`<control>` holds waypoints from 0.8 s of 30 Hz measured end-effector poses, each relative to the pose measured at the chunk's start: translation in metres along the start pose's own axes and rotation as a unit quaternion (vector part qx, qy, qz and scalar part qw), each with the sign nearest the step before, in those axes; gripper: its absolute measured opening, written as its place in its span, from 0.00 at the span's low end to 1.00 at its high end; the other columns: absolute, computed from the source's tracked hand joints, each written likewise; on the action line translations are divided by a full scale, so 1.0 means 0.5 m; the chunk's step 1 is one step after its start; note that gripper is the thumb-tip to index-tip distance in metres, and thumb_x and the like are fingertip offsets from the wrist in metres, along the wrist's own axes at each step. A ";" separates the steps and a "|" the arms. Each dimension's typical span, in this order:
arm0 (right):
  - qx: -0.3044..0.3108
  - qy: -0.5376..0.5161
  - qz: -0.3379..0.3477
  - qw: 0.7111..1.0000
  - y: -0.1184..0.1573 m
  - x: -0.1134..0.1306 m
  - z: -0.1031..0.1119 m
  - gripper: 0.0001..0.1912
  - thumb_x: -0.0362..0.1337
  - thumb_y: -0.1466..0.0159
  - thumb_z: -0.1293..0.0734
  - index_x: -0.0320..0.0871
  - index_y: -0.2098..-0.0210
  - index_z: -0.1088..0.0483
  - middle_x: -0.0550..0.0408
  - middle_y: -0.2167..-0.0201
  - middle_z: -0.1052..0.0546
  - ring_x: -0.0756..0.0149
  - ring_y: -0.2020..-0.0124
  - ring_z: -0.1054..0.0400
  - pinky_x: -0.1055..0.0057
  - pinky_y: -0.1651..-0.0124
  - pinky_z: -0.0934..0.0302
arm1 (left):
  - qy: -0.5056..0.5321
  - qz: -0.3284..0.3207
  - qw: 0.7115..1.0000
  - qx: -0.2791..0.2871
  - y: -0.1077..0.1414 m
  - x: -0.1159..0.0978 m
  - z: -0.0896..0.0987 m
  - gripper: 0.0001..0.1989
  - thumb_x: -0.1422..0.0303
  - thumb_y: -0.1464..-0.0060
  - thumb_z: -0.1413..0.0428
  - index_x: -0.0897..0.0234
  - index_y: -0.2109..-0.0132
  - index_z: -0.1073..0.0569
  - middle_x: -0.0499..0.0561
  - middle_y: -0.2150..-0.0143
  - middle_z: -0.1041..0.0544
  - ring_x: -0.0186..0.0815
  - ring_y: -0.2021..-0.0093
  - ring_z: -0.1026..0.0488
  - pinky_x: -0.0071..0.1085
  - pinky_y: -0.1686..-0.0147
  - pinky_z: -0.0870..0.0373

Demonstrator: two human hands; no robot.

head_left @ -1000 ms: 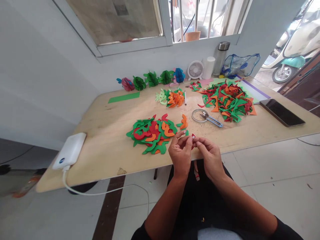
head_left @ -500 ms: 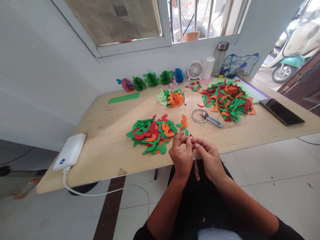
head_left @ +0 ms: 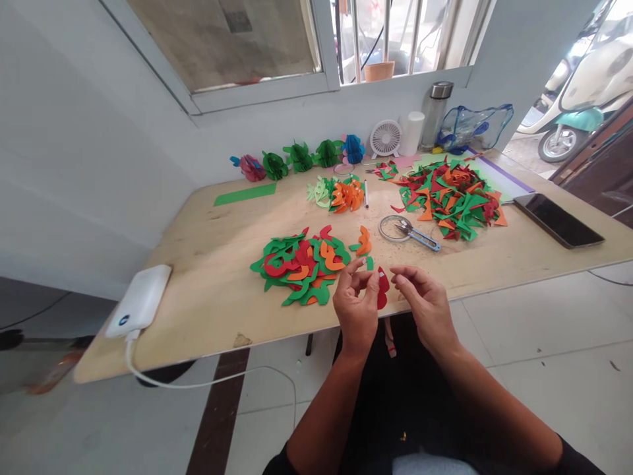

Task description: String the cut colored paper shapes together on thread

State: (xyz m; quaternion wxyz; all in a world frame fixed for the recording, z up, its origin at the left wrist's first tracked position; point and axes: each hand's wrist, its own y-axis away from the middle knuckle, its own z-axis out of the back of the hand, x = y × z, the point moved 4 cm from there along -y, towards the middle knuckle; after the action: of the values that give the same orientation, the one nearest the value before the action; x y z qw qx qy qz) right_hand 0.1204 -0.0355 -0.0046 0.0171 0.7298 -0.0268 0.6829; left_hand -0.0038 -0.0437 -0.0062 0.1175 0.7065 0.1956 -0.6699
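Observation:
My left hand pinches a red paper cutout with a curved edge and a small white patch near its top. My right hand is just to its right, apart from the cutout, with thumb and forefinger together; whatever may be between them is too small to make out. Left of my hands lies a heap of green, red and orange paper cutouts. An orange cutout rests just beyond my left fingers. Thread snips lie beside a clear tape roll.
Paper scraps form a pile at the back right, near a phone. Folded paper shapes line the wall beside a small fan and a glass bottle. A power bank with a cable sits at the left edge.
My right hand has moved away to the right from my left hand. The red cutout in my left fingers now shows more fully, with a white patch on it.

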 end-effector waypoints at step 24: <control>0.040 -0.267 -0.130 0.954 -0.015 -0.013 -0.014 0.10 0.42 0.48 0.27 0.42 0.73 0.29 0.59 0.75 0.30 0.73 0.73 0.40 0.76 0.68 0.44 | 0.031 0.029 0.994 0.096 0.014 -0.003 -0.012 0.17 0.69 0.49 0.43 0.65 0.51 0.32 0.48 0.71 0.23 0.31 0.69 0.26 0.27 0.65 0.30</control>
State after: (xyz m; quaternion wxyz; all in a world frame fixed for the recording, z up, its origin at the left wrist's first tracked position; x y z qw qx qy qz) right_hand 0.1134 -0.0275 -0.0106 0.0686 0.8826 0.0920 0.4560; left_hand 0.0049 -0.0477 -0.0047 0.0620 0.7406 0.1134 -0.6594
